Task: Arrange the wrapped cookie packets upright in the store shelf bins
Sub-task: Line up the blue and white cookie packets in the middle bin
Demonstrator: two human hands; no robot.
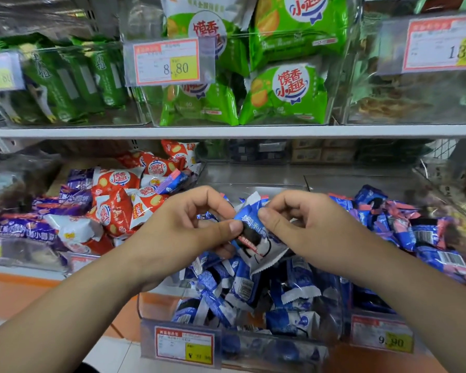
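The packet (253, 235), blue and white, hangs tilted just above the middle bin (143, 310), pinched between both grips: the left hand (189, 224) at its nine o'clock, the right hand (301, 224) at its three. The step looks like orienting it. Next it needs turning upright and seating among the blue packets (242, 292) heaped loosely below. Neighbouring bins hold red packets (121, 205) at nine o'clock, blue-pink packets (404, 232) at three, green bags (288, 95) at twelve.
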